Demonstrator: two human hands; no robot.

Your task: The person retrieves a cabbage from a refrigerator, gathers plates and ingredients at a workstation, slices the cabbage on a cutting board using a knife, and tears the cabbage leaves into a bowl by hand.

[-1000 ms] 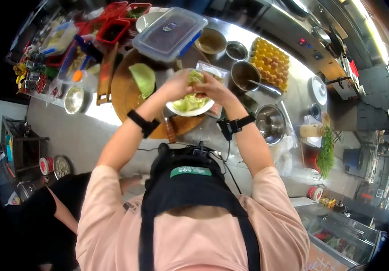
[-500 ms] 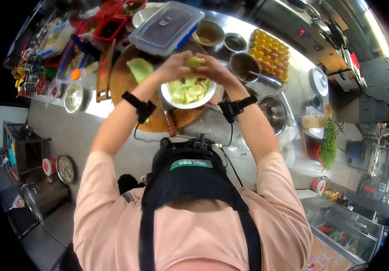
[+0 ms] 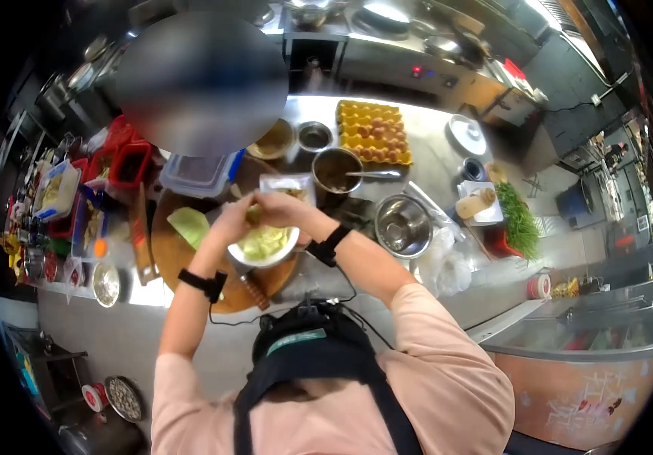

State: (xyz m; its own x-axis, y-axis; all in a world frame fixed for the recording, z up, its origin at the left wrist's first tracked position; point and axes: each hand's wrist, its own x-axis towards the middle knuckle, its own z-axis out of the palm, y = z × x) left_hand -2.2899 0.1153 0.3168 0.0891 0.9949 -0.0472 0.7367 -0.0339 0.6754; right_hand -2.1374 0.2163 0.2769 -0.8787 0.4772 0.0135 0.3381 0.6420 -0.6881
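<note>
My left hand and my right hand meet above a white bowl, fingers curled round some pale green cabbage. Torn cabbage pieces fill the bowl below. The bowl stands on a round wooden chopping board. On the board's left part lies a larger cabbage leaf. A knife's brown handle sticks out toward me at the board's front edge; the bowl hides part of the knife. Just behind my right hand is a whitish packet.
A lidded plastic box stands behind the board. To the right are a pot with a ladle, a yellow egg tray and a steel bowl. Red bins sit at the left. A blurred patch covers the far side.
The view has tilted up and turned, bringing the far stoves and a blurred patch into sight. Both hands stay together over the bowl, with cabbage still between them.
</note>
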